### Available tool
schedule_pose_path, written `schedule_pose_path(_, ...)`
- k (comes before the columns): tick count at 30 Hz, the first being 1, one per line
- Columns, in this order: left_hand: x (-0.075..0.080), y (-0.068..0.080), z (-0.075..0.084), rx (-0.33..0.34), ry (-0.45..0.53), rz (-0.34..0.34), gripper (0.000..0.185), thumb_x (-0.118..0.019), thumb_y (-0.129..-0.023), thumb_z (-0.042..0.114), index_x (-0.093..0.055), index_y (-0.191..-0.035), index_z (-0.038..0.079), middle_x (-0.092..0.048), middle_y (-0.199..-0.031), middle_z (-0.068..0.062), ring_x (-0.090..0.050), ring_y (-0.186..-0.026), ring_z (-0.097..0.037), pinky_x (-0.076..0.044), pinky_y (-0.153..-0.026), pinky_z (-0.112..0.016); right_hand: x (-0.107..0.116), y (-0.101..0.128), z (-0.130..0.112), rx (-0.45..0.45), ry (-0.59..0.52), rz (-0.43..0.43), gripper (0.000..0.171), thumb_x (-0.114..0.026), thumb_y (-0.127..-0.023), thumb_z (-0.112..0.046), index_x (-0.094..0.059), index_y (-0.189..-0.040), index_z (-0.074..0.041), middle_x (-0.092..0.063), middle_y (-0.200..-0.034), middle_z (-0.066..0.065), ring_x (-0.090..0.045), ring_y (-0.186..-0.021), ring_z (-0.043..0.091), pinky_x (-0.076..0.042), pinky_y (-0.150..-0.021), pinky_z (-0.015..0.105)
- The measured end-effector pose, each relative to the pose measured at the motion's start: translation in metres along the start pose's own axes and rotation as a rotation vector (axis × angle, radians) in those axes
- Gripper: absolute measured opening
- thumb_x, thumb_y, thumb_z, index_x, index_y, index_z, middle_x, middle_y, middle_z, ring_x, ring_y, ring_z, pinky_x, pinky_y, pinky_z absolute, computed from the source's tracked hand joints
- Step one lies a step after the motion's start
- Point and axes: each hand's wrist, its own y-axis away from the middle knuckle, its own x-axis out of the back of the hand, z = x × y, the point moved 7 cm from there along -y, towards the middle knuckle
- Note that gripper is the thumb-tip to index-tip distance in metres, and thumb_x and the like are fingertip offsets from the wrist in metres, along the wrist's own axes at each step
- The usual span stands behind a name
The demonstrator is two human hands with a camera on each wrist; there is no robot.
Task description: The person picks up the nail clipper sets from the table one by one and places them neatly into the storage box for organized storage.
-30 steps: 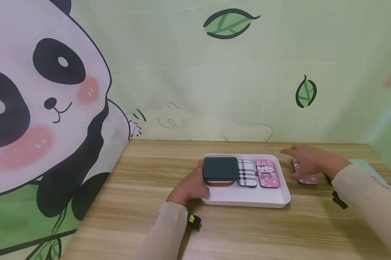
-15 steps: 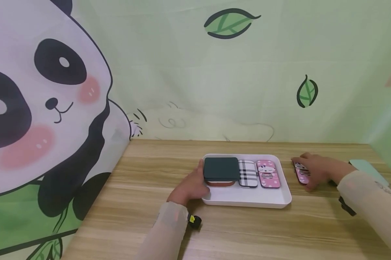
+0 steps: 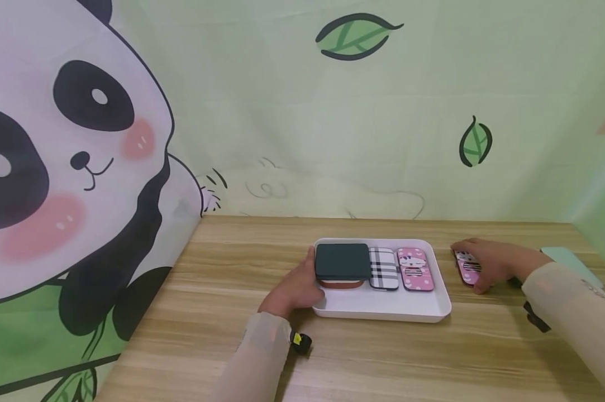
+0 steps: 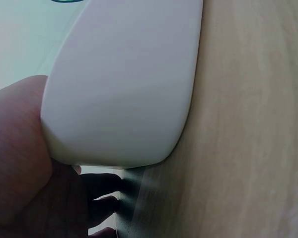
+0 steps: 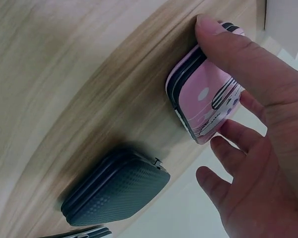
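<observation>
My left hand grips the left end of a white tray; in the left wrist view the tray's outer wall fills the middle. Inside the tray lie a dark green case on top of a brown one, a black-and-white checked case and a pink cat-print case. To the right of the tray, my right hand holds another pink cat-print zip case on the table, thumb on one edge, fingertips at the opposite one. The hand hides part of that case from the head view.
A dark textured zip case lies beside the held one, with the edge of another item past it. A mint-green case sits at the far right. The wooden table meets a printed cloth backdrop behind.
My right hand has come down and slightly right onto the pink zip case, its thumb and fingers closing at the edges. The left hand and tray stay put.
</observation>
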Motion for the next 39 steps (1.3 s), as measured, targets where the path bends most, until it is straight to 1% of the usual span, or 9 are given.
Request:
schedule_pose_path(7, 0.000, 0.001, 0.002, 0.009, 0.022, -0.006, 0.105, -0.066, -0.080, 0.013, 0.000, -0.161, 0.006, -0.023, -0.165, -0.015, -0.040, -0.140, -0.024, -0.031, -0.118, -0.041, 0.002, 0.001, -0.001, 0.017, 0.026, 0.027, 0.104, -0.095, -0.062, -0.035, -0.043, -0.148, -0.009, -0.040, -0.143, 0.033, -0.052, -0.115, 0.048, -0.040, -0.094, 0.072)
schedule_pose_path(11, 0.000, 0.001, 0.002, 0.012, 0.025, -0.012, 0.106, -0.067, -0.080, 0.013, 0.001, -0.161, 0.007, -0.023, -0.165, -0.016, -0.042, -0.138, -0.025, -0.031, -0.118, -0.041, 0.002, 0.002, -0.003, 0.019, 0.044, 0.025, 0.102, -0.095, -0.062, -0.038, -0.045, -0.146, -0.009, -0.043, -0.140, 0.033, -0.053, -0.109, 0.044, -0.043, -0.092, 0.070)
schedule_pose_path(14, 0.001, 0.001, 0.003, 0.004, 0.017, -0.007, 0.106, -0.066, -0.079, 0.013, 0.001, -0.161, 0.006, -0.024, -0.164, -0.017, -0.041, -0.139, -0.025, -0.032, -0.117, -0.041, 0.005, 0.003, -0.006, 0.039, 0.060, 0.050, 0.102, -0.094, -0.061, -0.041, -0.047, -0.145, -0.008, -0.045, -0.139, 0.032, -0.054, -0.108, 0.042, -0.044, -0.092, 0.069)
schedule_pose_path(19, 0.003, 0.001, 0.003, -0.001, 0.016, -0.002, 0.106, -0.066, -0.079, 0.013, 0.001, -0.161, 0.005, -0.024, -0.164, -0.017, -0.041, -0.140, -0.025, -0.032, -0.117, -0.041, 0.014, 0.006, -0.013, 0.063, 0.066, 0.112, 0.102, -0.093, -0.061, -0.044, -0.048, -0.145, -0.007, -0.048, -0.138, 0.030, -0.054, -0.110, 0.041, -0.045, -0.092, 0.067)
schedule_pose_path(26, 0.001, 0.000, 0.000, 0.009, 0.014, -0.006, 0.105, -0.066, -0.080, 0.014, 0.001, -0.161, 0.007, -0.022, -0.165, -0.015, -0.039, -0.141, -0.025, -0.031, -0.118, -0.040, 0.023, 0.009, -0.021, 0.098, 0.086, 0.171, 0.103, -0.091, -0.062, -0.045, -0.046, -0.148, -0.009, -0.043, -0.144, 0.031, -0.050, -0.120, 0.047, -0.044, -0.093, 0.069)
schedule_pose_path(31, 0.000, 0.000, 0.000, 0.006, 0.011, -0.003, 0.105, -0.066, -0.080, 0.014, 0.001, -0.161, 0.007, -0.023, -0.165, -0.015, -0.040, -0.141, -0.024, -0.030, -0.118, -0.040, 0.034, 0.016, -0.034, 0.140, 0.106, 0.243, 0.097, -0.090, -0.065, -0.041, -0.048, -0.147, -0.009, -0.045, -0.145, 0.028, -0.051, -0.122, 0.045, -0.044, -0.096, 0.067)
schedule_pose_path(39, 0.000, 0.000, 0.001, -0.003, 0.012, -0.004, 0.105, -0.066, -0.081, 0.014, 0.001, -0.161, 0.006, -0.023, -0.165, -0.016, -0.039, -0.142, -0.024, -0.030, -0.119, -0.040, 0.048, 0.026, -0.069, 0.223, 0.122, 0.283, 0.092, -0.088, -0.068, -0.041, -0.050, -0.146, -0.010, -0.051, -0.143, 0.021, -0.053, -0.124, 0.042, -0.045, -0.099, 0.063)
